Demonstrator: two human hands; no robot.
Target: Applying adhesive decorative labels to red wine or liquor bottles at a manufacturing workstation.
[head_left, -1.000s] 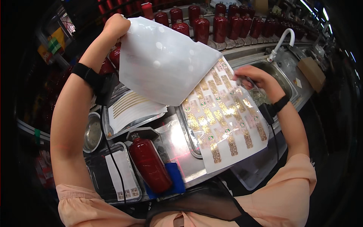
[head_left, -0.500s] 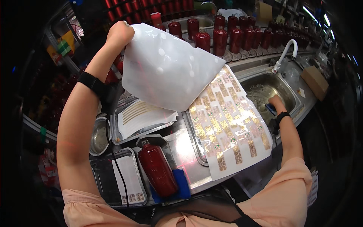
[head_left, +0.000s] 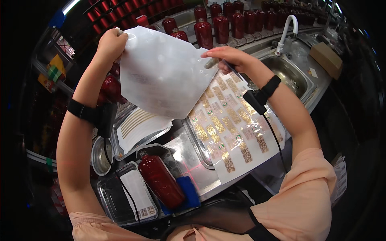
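My left hand is closed on the upper left corner of a translucent white backing sheet, which hangs raised and tilted. Under and beside it lies a sheet of gold-patterned decals, spread over a metal tray and the counter. At the backing sheet's right corner is my right hand, its index finger stretched along the edge. A thin dark flat tool shows within its curled fingers; its kind is unclear. Close to my body a dark red glass bottle lies tilted in a cradle, by a blue cloth.
A metal sink with a white faucet is at right, beside a cardboard box. Several red bottles stand along the back. At left are a tray with striped strips, a metal bowl and a clear-edged tray.
My right hand has come out of the sink up to the backing sheet's right corner, bringing the dark tool. My left hand still grips its corner. The view has shifted slightly.
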